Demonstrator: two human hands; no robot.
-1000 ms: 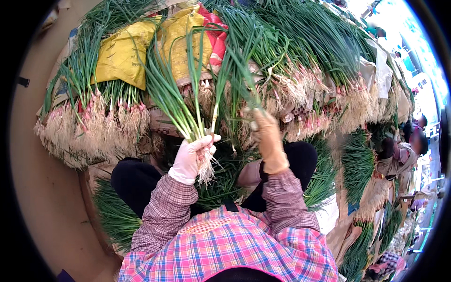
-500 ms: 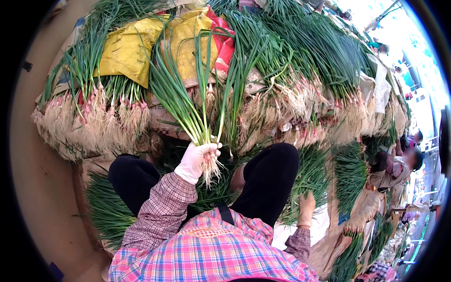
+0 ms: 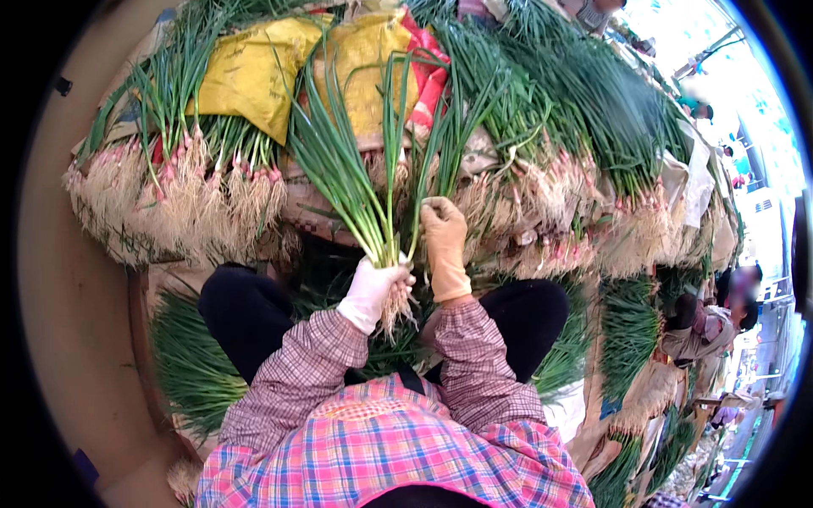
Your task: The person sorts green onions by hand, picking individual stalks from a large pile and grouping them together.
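My left hand point(image 3: 376, 284), in a white glove, is closed around the lower stems of a bunch of green onions point(image 3: 366, 224). Their pale roots point(image 3: 396, 311) hang below the fist, and the long leaves fan upward. Beside the bunch, on its right, my right hand point(image 3: 444, 241) in a tan glove has its fingers curled in. The fingertips pinch at a leaf on the right edge of the bunch; the exact grip is partly hidden.
Ahead lies a broad heap of green onions point(image 3: 576, 93), roots toward me, with yellow sacking point(image 3: 254, 72) over part of it. More green onions point(image 3: 190, 351) lie by my left knee and others point(image 3: 627, 330) to the right. A wall point(image 3: 93, 339) stands left; people work far right.
My right hand has come up from beside my right knee to the leaves of the bunch. The left hand keeps its grip, slightly further right and lower in view.
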